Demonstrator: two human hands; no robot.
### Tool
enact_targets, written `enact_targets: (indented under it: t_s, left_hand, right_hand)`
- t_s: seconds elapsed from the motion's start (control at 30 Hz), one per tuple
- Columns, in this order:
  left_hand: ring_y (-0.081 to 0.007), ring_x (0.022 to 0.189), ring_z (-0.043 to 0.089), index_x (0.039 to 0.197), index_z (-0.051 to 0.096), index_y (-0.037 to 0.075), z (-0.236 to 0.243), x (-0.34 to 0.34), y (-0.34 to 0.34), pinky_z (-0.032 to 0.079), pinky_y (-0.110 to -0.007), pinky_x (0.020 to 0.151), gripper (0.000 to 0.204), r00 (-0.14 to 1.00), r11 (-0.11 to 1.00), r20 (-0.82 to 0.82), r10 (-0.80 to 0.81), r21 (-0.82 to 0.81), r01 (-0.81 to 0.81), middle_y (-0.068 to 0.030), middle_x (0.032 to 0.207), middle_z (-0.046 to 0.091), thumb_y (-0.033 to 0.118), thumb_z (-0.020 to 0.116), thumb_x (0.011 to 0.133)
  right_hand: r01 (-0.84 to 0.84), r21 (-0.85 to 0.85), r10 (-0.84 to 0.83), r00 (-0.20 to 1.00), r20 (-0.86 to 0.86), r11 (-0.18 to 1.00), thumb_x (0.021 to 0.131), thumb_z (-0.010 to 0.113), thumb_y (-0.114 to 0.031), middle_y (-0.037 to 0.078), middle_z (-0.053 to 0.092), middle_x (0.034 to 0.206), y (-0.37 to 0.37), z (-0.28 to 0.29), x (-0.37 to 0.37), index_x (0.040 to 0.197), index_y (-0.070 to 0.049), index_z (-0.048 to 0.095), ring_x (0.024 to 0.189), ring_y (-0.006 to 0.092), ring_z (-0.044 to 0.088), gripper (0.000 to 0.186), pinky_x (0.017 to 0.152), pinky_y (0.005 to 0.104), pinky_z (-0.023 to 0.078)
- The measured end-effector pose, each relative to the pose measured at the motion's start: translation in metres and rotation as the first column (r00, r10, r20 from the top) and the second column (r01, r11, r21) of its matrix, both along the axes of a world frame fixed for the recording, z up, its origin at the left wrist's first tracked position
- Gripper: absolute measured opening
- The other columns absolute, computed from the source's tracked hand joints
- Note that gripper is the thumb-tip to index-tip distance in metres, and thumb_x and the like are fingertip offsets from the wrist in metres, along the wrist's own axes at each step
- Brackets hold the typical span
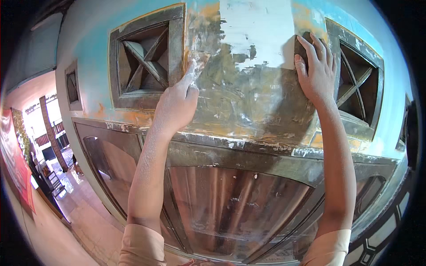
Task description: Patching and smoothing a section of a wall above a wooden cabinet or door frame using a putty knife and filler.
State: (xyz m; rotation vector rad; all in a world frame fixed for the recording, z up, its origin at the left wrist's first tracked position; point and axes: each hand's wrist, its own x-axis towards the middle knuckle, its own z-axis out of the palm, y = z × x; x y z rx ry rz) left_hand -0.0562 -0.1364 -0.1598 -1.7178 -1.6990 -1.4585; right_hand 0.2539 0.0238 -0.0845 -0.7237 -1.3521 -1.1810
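My left hand [176, 105] is closed around a scraper with a broad blade [199, 60], smeared with pale putty. The blade is at the wall, beside the frame of the left vent. Pale dust coats that hand and forearm. My right hand [317, 71] lies flat on the wall with its fingers spread, next to the right vent; a dark patch shows beneath its fingers, and I cannot tell whether it is wall or a separate piece. Between my hands the bare, patchy wall [248, 95] is brown and grey, with a smooth white coated area [257, 31] above it.
Wooden vents with crossed bars, one on the left [146, 60] and one on the right [357, 84], flank the work area. Below runs a wooden ledge [248, 144] over glazed panels [230, 199]. At far left, a tiled floor [91, 208] leads to a bright opening.
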Motion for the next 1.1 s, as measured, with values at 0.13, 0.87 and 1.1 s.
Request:
enact_targets:
  t_s: [0.13,0.87,1.1]
  left_hand:
    - [-0.0524,0.090,0.065,0.157,0.040,0.017,-0.019,-0.005,0.006,0.051,-0.058,0.084,0.061,0.994,0.995,-0.094,0.056,0.093,-0.047,-0.0362,0.092,0.066,0.025,0.046,0.097]
    - [-0.0490,0.095,0.067,0.157,0.040,0.016,0.048,-0.012,-0.002,0.051,-0.054,0.086,0.062,1.000,1.000,0.004,-0.014,0.017,0.014,-0.0339,0.096,0.067,0.028,0.046,0.097]
    - [-0.0489,0.098,0.067,0.154,0.046,0.014,0.057,-0.007,0.020,0.053,-0.051,0.091,0.058,0.991,0.987,-0.120,0.066,0.154,-0.047,-0.0337,0.104,0.068,0.029,0.044,0.098]
  right_hand:
    - [0.034,0.009,-0.034,0.999,0.005,0.999,0.102,0.058,-0.038,0.005,0.039,0.161,-0.006,-0.001,-0.004,0.151,-0.035,0.047,0.151,0.0344,0.031,0.051,0.125,0.0604,0.018]
    - [0.135,0.009,-0.135,0.979,0.151,0.991,0.106,0.046,-0.051,0.000,0.027,0.170,-0.007,0.024,-0.044,0.159,-0.040,0.035,0.157,0.0294,0.021,0.056,0.128,0.0604,0.012]
    - [0.103,-0.008,-0.100,0.980,0.169,0.995,0.104,0.048,-0.051,0.000,0.027,0.169,-0.012,0.016,-0.043,0.159,-0.039,0.037,0.157,0.0289,0.021,0.057,0.128,0.0605,0.011]
